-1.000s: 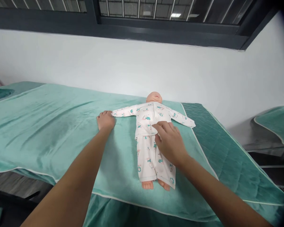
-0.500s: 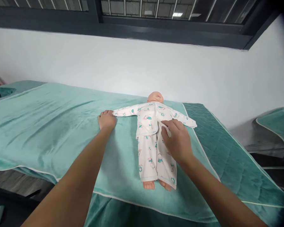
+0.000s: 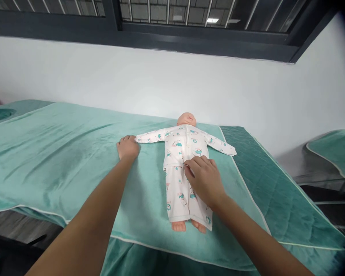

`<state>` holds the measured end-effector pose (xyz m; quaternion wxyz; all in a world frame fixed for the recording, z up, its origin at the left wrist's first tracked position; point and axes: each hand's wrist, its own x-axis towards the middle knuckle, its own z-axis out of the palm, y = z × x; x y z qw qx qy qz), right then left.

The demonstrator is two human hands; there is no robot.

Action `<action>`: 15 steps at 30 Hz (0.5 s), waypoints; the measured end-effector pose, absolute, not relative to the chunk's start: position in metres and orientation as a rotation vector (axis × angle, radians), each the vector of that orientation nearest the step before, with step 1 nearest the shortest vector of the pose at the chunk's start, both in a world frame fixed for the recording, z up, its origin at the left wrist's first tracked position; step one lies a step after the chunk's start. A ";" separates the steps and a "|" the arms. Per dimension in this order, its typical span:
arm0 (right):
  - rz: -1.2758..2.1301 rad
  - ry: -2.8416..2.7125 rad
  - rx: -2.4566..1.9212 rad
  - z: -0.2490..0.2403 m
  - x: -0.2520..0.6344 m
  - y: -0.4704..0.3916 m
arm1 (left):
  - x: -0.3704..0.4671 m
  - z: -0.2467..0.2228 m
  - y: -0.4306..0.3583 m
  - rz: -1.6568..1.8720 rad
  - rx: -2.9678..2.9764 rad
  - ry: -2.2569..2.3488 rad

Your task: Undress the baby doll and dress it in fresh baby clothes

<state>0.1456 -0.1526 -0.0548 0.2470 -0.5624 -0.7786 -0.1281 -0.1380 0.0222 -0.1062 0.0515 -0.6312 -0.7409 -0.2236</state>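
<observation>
A baby doll [image 3: 186, 119] lies on its back on a light green blanket [image 3: 83, 153], arms spread and feet toward me. It wears a white printed top [image 3: 175, 143] and matching trousers [image 3: 177, 195]. My right hand [image 3: 204, 174] pinches the top's lower front edge near the middle, over the doll's waist. My left hand [image 3: 128, 147] rests at the end of the sleeve on the left, fingers curled; whether it grips the cuff is hard to see.
Darker green quilted bedding [image 3: 264, 180] extends to the right. Behind is a white wall [image 3: 103, 76] beneath a dark window frame [image 3: 189, 42]. A black object [image 3: 11, 255] stands at the lower left.
My right hand has moved slightly down and left with the top's front edge. The front flap, folded back before, now lies across the doll's belly. My left hand stays at the sleeve end.
</observation>
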 end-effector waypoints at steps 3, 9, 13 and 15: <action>-0.231 -2.082 -1.469 -0.055 0.157 -0.157 | -0.138 -0.107 0.023 -0.686 -1.919 -2.261; 0.326 -1.755 -1.375 -0.066 0.189 -0.172 | -0.141 -0.106 0.022 -0.697 -1.930 -2.256; 0.484 -1.685 -1.334 -0.072 0.213 -0.170 | -0.143 -0.102 0.018 -0.713 -1.955 -2.222; 0.418 -1.561 -1.430 -0.075 0.235 -0.154 | -0.142 -0.100 0.016 -0.710 -1.989 -2.192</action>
